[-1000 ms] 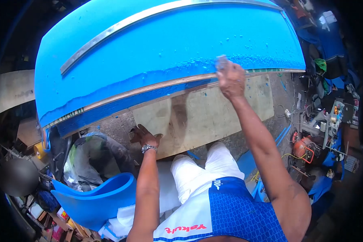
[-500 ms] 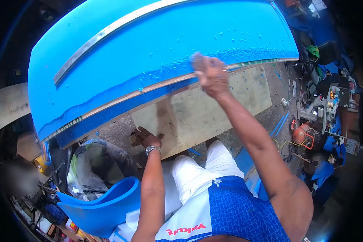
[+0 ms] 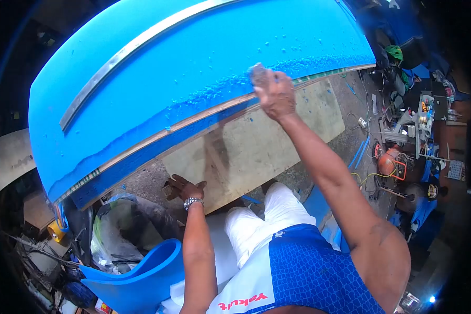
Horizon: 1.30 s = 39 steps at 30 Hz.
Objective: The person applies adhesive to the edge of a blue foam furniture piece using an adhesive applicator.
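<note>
My right hand (image 3: 279, 97) is closed around a small grey-brown block (image 3: 258, 76), its face against the blue foam sheet (image 3: 157, 73) close to the near edge. Blue crumbs (image 3: 214, 88) lie in a band along that edge, with a few scattered farther up. A darker, rough strip of foam runs beside the wooden edge strip (image 3: 204, 112). Lower down, my left hand (image 3: 189, 189) has its fingers apart and holds nothing; a ragged brown piece (image 3: 169, 191) is by its fingertips. A metal watch is on the left wrist.
A long metal bar (image 3: 125, 51) lies across the foam. Under the raised table is a pale board (image 3: 261, 144). To the left are a plastic-covered bundle (image 3: 123, 230) and a curled blue foam sheet (image 3: 136, 280). An orange machine (image 3: 388, 161) and cables stand at right.
The view has shifted slightly. My right hand stays at the near edge with the block, and the crumb band now reaches farther left. My left hand keeps its place.
</note>
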Each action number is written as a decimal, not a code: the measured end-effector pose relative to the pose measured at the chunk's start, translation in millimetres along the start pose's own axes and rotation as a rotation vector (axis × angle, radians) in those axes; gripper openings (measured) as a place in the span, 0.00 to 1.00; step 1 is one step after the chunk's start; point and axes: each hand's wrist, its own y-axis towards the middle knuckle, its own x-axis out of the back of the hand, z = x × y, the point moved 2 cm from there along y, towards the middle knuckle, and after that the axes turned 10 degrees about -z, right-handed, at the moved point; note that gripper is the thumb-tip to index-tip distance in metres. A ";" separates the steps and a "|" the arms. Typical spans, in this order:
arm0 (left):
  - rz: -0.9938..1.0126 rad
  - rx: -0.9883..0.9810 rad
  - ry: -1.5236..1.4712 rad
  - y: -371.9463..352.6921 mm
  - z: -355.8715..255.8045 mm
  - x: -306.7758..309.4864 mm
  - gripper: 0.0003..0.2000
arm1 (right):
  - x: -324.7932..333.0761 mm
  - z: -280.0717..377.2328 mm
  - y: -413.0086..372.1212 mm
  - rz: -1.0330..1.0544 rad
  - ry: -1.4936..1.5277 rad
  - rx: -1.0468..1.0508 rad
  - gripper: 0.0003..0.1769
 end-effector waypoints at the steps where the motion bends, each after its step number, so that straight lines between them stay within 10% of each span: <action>1: 0.003 0.010 0.010 -2.1 -0.2 3.2 0.70 | -4.4 4.0 -1.9 -0.037 0.031 0.120 0.29; 9: -0.059 -0.063 -0.089 14.5 16.6 -30.5 0.71 | -23.8 113.9 -23.3 -0.001 0.372 0.230 0.30; 20: -0.103 -0.039 0.159 8.3 0.3 -15.9 0.70 | 9.3 -189.1 13.0 -0.157 0.007 0.188 0.26; 27: -0.131 -0.066 0.345 14.7 -4.2 -22.9 0.70 | -14.2 -55.4 -0.3 0.033 0.374 0.236 0.35; 31: -0.180 -0.147 0.310 34.2 19.6 -40.7 0.71 | -12.2 -140.8 27.0 0.126 0.181 0.343 0.32; 36: -0.192 -0.140 0.293 35.2 24.8 -47.9 0.72 | 12.2 -338.1 31.1 -0.261 0.058 0.237 0.21; 39: -0.143 -0.098 0.251 28.6 15.8 -45.1 0.71 | 37.3 -424.3 0.7 -0.163 -0.264 -0.172 0.15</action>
